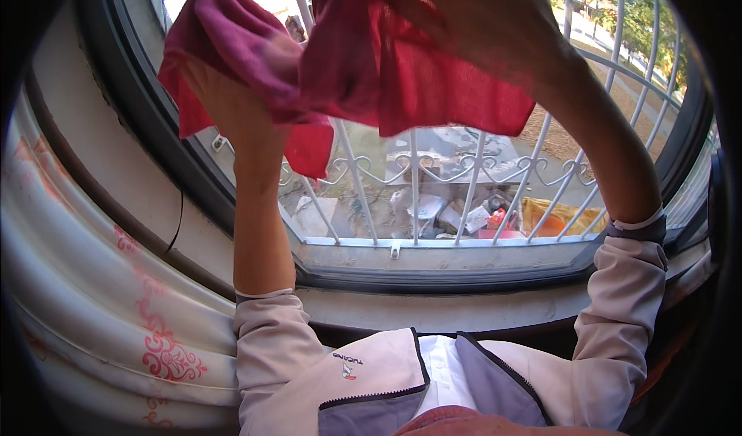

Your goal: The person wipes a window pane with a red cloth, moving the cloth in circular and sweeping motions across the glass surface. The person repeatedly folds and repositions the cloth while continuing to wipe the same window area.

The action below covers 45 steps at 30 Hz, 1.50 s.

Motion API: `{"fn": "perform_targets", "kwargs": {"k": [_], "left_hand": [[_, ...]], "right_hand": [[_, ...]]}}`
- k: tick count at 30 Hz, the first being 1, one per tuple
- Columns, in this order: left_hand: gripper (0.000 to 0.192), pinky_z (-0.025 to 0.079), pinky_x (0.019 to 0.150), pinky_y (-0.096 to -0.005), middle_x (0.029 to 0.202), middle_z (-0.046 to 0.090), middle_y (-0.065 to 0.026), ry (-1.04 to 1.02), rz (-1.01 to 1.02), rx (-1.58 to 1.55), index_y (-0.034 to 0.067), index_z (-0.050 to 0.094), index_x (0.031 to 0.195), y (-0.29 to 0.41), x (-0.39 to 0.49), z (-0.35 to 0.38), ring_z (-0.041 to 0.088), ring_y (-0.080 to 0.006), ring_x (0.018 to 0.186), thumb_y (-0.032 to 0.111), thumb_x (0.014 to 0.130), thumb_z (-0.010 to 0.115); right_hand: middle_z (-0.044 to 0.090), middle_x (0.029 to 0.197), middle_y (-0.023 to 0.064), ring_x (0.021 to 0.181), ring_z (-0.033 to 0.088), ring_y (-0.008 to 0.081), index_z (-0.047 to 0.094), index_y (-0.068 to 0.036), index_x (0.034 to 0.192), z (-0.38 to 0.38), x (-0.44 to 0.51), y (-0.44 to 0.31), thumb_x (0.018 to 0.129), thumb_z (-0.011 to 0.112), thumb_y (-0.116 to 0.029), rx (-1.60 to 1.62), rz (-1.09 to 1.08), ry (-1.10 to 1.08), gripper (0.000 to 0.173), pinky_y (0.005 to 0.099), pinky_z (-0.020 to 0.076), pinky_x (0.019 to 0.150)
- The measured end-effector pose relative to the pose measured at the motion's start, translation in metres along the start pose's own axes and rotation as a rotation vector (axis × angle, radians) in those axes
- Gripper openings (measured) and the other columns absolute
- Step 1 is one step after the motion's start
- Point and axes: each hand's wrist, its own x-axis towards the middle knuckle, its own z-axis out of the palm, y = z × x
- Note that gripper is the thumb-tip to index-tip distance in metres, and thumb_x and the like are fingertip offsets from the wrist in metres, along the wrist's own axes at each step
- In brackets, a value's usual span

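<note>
A red cloth hangs in front of the window, in folds between my raised hands, and light from outside shines through part of it. My left hand is up at the left with the cloth draped over its fingers and gripped there. At the upper right my right hand is raised against the cloth, dark against the light; the cloth and blur hide how its fingers lie. Both arms reach up towards the window opening.
White metal window bars stand just beyond the cloth, above a window sill. A patterned curtain hangs at the left beside the dark window frame. Outside lie plastic bags and a yellow sack.
</note>
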Motion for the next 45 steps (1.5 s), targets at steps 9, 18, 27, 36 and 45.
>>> {"fn": "perform_targets", "kwargs": {"k": [9, 18, 27, 36, 45], "left_hand": [[0.051, 0.031, 0.107, -0.051, 0.132, 0.057, -0.0088, -0.68, -0.772, -0.56, 0.012, 0.059, 0.13, 0.128, -0.277, -0.066, 0.05, -0.0294, 0.125, 0.042, 0.089, 0.063], [0.044, 0.029, 0.101, -0.0655, 0.109, 0.051, -0.0253, -0.004, 0.139, -0.077, 0.002, 0.056, 0.105, 0.009, -0.03, -0.005, 0.047, -0.047, 0.109, 0.035, 0.079, 0.068], [0.085, 0.029, 0.106, -0.0651, 0.135, 0.039, -0.0232, -0.062, -0.113, 0.097, 0.005, 0.04, 0.131, -0.037, -0.059, -0.034, 0.038, -0.0498, 0.125, 0.048, 0.069, 0.081], [0.09, 0.029, 0.107, -0.0642, 0.138, 0.039, -0.0221, -0.612, -0.734, -0.353, 0.006, 0.039, 0.135, 0.153, -0.292, -0.092, 0.038, -0.0495, 0.127, 0.048, 0.068, 0.083], [0.095, 0.028, 0.107, -0.0634, 0.142, 0.038, -0.021, -0.416, -0.186, -0.091, 0.007, 0.038, 0.139, 0.108, -0.134, -0.04, 0.037, -0.0491, 0.129, 0.049, 0.068, 0.085]], "right_hand": [[0.048, 0.146, 0.0034, 0.142, 0.039, 0.0253, 0.061, -0.02, 0.129, -0.011, -0.13, -0.105, 0.077, 0.07, -0.021, -0.029, -0.723, -0.445, 0.053, 0.0457, 0.0342, 0.118], [0.057, 0.136, 0.0013, 0.135, 0.045, 0.0242, 0.067, -0.021, 0.121, 0.006, 0.011, -0.008, 0.085, 0.069, -0.024, 0.065, -0.056, 0.016, 0.036, 0.0412, 0.0405, 0.11], [0.057, 0.136, 0.0037, 0.135, 0.045, 0.0258, 0.065, -0.019, 0.125, 0.03, 0.041, -0.033, 0.089, 0.066, -0.02, -0.064, -0.128, 0.129, 0.035, 0.0426, 0.0395, 0.111], [0.051, 0.137, 0.0009, 0.139, 0.041, 0.0221, 0.059, -0.016, 0.124, 0.018, -0.099, -0.152, 0.08, 0.065, -0.017, 0.05, -0.665, -0.482, 0.044, 0.0389, 0.0456, 0.106], [0.057, 0.133, -0.0041, 0.132, 0.047, 0.0151, 0.062, -0.027, 0.124, -0.02, -0.069, -0.045, 0.084, 0.063, -0.021, 0.201, -0.189, -0.277, 0.041, 0.0339, 0.0493, 0.099]]}}
